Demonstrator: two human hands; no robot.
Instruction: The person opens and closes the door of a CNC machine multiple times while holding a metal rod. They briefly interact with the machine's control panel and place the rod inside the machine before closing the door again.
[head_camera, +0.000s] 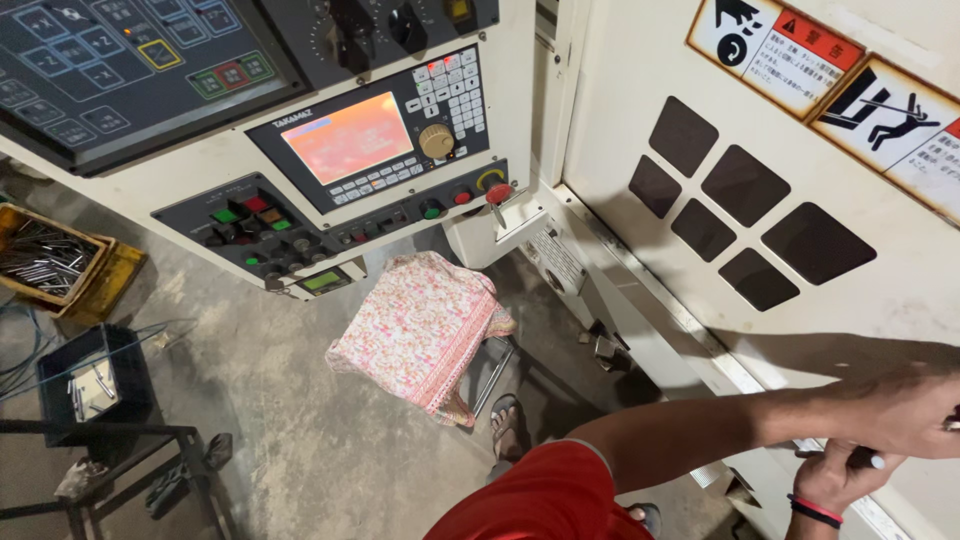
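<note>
My left hand (900, 408) reaches across to the far right, against the cream door (640, 90) of the machine. Its fingers curl at the frame's edge, and whatever they hold is cut off. Just below it, my right hand (835, 478), with a red and black wristband, is closed around a slim light-coloured handle (877, 461) low on the door. My red sleeve (545, 500) fills the bottom centre.
The machine's control panel (370, 140), with an orange screen, knobs and a red stop button, hangs at upper left. A stool with a floral cloth (420, 325) stands under it. A yellow crate of metal rods (45, 262), a black crate (95, 385) and a metal stand (150, 460) sit on the concrete floor at left.
</note>
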